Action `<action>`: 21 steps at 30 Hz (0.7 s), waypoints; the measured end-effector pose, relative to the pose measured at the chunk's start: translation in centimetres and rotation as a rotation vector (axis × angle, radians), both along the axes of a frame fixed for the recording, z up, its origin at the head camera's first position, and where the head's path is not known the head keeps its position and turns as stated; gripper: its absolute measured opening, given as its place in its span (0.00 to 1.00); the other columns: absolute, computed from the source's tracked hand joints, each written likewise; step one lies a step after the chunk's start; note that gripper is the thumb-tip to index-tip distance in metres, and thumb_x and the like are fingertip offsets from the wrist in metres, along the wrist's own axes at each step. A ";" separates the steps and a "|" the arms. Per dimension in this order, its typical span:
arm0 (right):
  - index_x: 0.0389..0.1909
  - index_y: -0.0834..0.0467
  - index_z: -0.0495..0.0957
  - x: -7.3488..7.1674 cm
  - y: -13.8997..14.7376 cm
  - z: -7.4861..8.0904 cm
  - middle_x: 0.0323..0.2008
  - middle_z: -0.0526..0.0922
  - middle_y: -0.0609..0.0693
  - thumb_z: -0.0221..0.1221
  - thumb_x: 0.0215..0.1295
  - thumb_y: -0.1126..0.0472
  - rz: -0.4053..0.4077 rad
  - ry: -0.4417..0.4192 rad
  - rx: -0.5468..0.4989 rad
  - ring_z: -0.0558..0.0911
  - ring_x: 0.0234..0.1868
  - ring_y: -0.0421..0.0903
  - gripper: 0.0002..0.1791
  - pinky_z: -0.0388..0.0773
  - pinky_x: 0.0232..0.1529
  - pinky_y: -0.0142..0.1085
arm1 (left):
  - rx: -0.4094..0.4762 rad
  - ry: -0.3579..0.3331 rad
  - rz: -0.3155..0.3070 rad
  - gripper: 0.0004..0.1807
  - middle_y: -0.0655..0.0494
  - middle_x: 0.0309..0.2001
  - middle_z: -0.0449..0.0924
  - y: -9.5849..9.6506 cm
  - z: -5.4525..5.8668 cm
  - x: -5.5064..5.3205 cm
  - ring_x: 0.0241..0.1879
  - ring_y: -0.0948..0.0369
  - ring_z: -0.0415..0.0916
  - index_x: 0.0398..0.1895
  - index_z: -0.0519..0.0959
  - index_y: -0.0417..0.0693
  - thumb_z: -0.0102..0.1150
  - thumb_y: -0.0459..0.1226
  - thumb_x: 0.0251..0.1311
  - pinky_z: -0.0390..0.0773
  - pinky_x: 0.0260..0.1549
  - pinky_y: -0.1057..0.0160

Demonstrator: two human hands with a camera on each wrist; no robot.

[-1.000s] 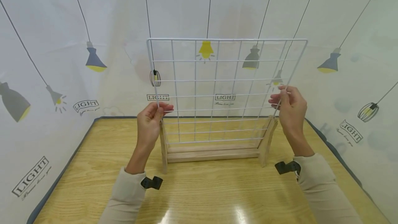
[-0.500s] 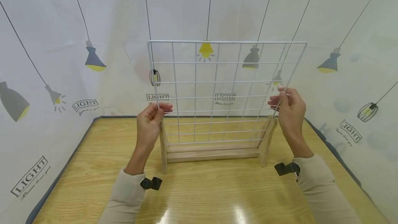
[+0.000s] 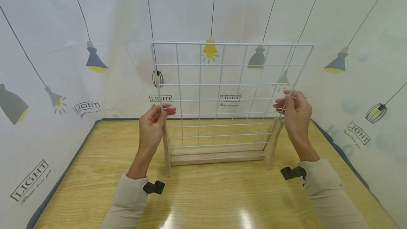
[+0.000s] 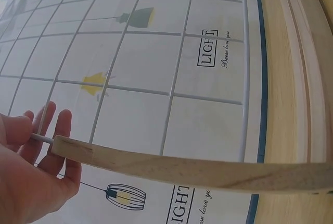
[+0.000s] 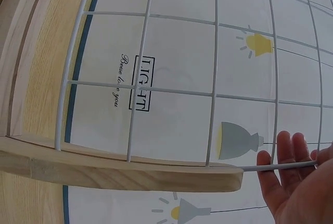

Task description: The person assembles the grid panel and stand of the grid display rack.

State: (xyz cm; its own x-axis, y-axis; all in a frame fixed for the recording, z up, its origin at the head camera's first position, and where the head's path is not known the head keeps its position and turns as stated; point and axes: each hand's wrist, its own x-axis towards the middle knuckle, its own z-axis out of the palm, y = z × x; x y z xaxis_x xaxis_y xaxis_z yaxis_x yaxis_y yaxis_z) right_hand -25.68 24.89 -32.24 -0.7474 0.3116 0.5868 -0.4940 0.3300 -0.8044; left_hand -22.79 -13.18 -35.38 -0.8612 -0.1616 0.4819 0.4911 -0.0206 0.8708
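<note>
A white wire grid panel [image 3: 199, 65] stands upright, leaning back a little, between the two side posts of a wooden stand [image 3: 219, 158]. My left hand [image 3: 152, 124] pinches the panel's left edge wire between thumb and fingers, just above the left post [image 4: 156, 165]. On the other side my right hand [image 3: 297, 114] pinches the right edge wire, slightly higher, above the right post [image 5: 130, 177]. In both wrist views the panel's side wires run along the posts, and its bottom wire [image 4: 244, 67] sits a little above the stand's crossbar [image 4: 294, 67].
The stand rests on a wood-grain table [image 3: 203, 190]. White cloth printed with hanging lamps [image 3: 95, 59] and LIGHT labels encloses the back and both sides, with a dark blue edge [image 3: 63, 172] along the tabletop. Black wrist cameras [image 3: 154, 187] sit at both cuffs.
The grid panel has moved slightly downward, its top edge lower than a second ago, and the right hand has come down a little with it. Both hands keep their hold.
</note>
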 end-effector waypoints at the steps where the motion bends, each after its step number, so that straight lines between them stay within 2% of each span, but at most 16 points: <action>1: 0.47 0.56 0.78 0.0 0.0 0.0 0.29 0.84 0.40 0.49 0.77 0.58 -0.002 -0.001 0.003 0.85 0.29 0.37 0.10 0.82 0.33 0.27 | -0.002 -0.001 0.001 0.11 0.47 0.42 0.87 0.0 0.0 0.0 0.44 0.64 0.84 0.50 0.79 0.32 0.50 0.25 0.70 0.77 0.54 0.67; 7: 0.45 0.54 0.78 0.1 -0.1 -0.1 0.28 0.84 0.40 0.50 0.77 0.59 -0.002 -0.011 0.000 0.85 0.28 0.37 0.09 0.82 0.33 0.26 | -0.004 0.007 -0.001 0.11 0.52 0.41 0.88 -0.1 -0.1 0.0 0.44 0.65 0.84 0.50 0.78 0.29 0.50 0.24 0.69 0.77 0.54 0.67; 13: 0.44 0.54 0.78 0.1 -0.1 -0.3 0.28 0.84 0.41 0.50 0.77 0.59 0.001 -0.015 -0.009 0.85 0.28 0.37 0.08 0.82 0.33 0.26 | -0.010 0.018 -0.003 0.10 0.40 0.43 0.85 -0.1 -0.3 -0.1 0.44 0.65 0.84 0.49 0.78 0.28 0.50 0.23 0.69 0.78 0.54 0.67; 15: 0.44 0.54 0.78 0.1 -0.1 -0.3 0.28 0.84 0.41 0.50 0.77 0.59 -0.002 -0.019 -0.007 0.85 0.28 0.36 0.08 0.82 0.33 0.26 | -0.011 0.016 -0.003 0.10 0.39 0.43 0.85 -0.1 -0.3 0.0 0.45 0.65 0.84 0.48 0.79 0.29 0.50 0.23 0.69 0.78 0.54 0.67; 21: 0.44 0.54 0.78 0.1 0.0 -0.5 0.27 0.84 0.40 0.50 0.77 0.58 -0.005 -0.023 0.000 0.85 0.28 0.36 0.08 0.82 0.32 0.26 | -0.006 -0.001 -0.005 0.10 0.50 0.42 0.87 -0.2 -0.3 0.1 0.46 0.66 0.83 0.49 0.79 0.28 0.51 0.24 0.69 0.77 0.55 0.69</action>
